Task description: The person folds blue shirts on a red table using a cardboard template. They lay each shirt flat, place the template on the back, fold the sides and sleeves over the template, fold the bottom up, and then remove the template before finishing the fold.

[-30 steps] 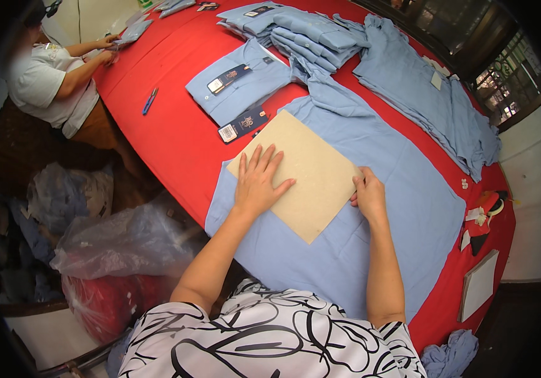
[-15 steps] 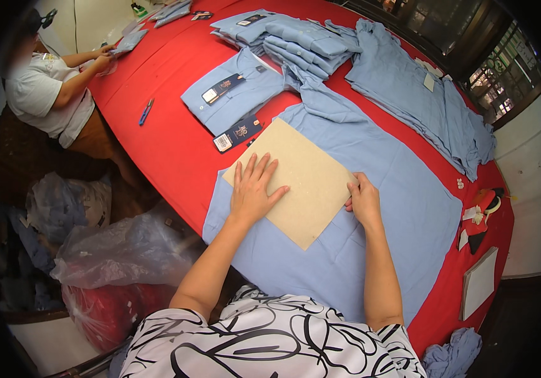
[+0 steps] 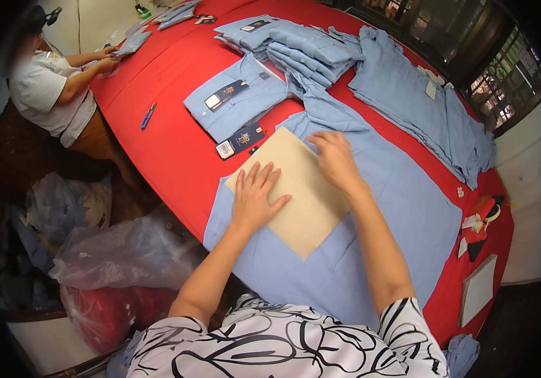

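A light blue shirt [image 3: 402,208] lies spread on the red-covered table in front of me. On it rests a beige cardboard sheet [image 3: 302,230], turned cornerwise. My left hand [image 3: 256,198] presses flat on the sheet's left part, fingers spread. Over the sheet's upper right edge is my right hand [image 3: 335,157], fingers curled in; whatever they may hold is hidden. Just beyond the sheet lies a folded blue shirt [image 3: 245,113] with a dark hang tag [image 3: 225,94] on it. A second dark tag [image 3: 240,140] sits on the cloth beside the sheet's upper left edge.
Behind are a stack of folded blue shirts [image 3: 302,47] and a pile of unfolded ones [image 3: 402,82]. A blue cutter [image 3: 148,116] lies at left. A tape dispenser [image 3: 488,211] and a white board [image 3: 478,290] are at right. Another person [image 3: 53,88] handles a packet across the table.
My right hand has left the sheet's right corner and moved up and left to its upper right edge. The left hand stays flat on the sheet.
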Motion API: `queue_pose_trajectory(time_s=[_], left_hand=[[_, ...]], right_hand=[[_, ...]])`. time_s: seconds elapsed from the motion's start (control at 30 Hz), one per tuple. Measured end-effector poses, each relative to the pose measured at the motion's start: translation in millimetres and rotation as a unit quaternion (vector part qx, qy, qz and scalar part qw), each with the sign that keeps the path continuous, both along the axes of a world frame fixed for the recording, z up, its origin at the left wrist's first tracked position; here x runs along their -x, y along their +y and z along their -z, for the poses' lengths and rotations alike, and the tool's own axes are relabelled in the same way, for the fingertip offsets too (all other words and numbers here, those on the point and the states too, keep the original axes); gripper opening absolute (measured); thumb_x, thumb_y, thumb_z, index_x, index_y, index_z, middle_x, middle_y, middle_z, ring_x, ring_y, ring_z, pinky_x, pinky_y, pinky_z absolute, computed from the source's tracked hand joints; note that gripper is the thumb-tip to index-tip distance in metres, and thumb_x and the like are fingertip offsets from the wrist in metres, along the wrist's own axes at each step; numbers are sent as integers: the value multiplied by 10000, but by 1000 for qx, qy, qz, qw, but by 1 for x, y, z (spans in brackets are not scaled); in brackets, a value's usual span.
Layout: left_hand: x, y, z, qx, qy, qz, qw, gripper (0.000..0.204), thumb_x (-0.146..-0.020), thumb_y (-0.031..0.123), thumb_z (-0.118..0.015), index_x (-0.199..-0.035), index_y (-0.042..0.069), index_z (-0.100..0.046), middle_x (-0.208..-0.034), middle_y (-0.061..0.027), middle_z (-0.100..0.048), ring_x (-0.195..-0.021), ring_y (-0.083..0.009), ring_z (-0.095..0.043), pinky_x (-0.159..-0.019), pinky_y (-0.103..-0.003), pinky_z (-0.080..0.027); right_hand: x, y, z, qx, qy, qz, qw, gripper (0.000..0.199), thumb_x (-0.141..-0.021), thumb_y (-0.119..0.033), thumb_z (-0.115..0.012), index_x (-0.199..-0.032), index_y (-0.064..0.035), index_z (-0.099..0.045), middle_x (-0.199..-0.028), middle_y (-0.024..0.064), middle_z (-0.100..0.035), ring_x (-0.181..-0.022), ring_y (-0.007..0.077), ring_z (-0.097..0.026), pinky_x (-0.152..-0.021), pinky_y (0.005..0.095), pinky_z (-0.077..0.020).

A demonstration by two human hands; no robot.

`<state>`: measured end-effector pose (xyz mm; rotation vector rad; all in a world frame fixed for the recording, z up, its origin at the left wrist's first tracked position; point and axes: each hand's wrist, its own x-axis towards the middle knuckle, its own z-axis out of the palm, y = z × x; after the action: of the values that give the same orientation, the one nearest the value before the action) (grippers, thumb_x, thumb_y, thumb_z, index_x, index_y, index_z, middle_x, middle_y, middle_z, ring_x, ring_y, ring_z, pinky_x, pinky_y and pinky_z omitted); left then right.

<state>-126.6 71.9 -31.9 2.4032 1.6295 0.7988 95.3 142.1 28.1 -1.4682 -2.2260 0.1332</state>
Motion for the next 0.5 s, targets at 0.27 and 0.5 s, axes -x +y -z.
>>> queue_pose_trajectory(time_s=[0.27,0.5], left_hand=[[-7,3,-2,19,-37,-14,999,580,-862,466,-656,-1346,153,-587,-1466,-50,-486,-1407,-310,-356,-1177,-529,-207],[-4,3,0,22,-1,-37,999,551,-900,395,-615,-1394,164,-537,-1491,-41,-454,-1410,-303,-345,-1188,-516,-186]], right_hand=[[40,94,36,93,-16,-29,995,341,-925,-105,-538,-1241,-110,-665,-1328,27,-614,-1258,263,-477,-1070,463,-333],[38,92,50,35,43,-79,995,411,-848,-263,-694,-1229,-111,-666,-1323,11,-621,-1228,251,-491,-1065,450,-330]])
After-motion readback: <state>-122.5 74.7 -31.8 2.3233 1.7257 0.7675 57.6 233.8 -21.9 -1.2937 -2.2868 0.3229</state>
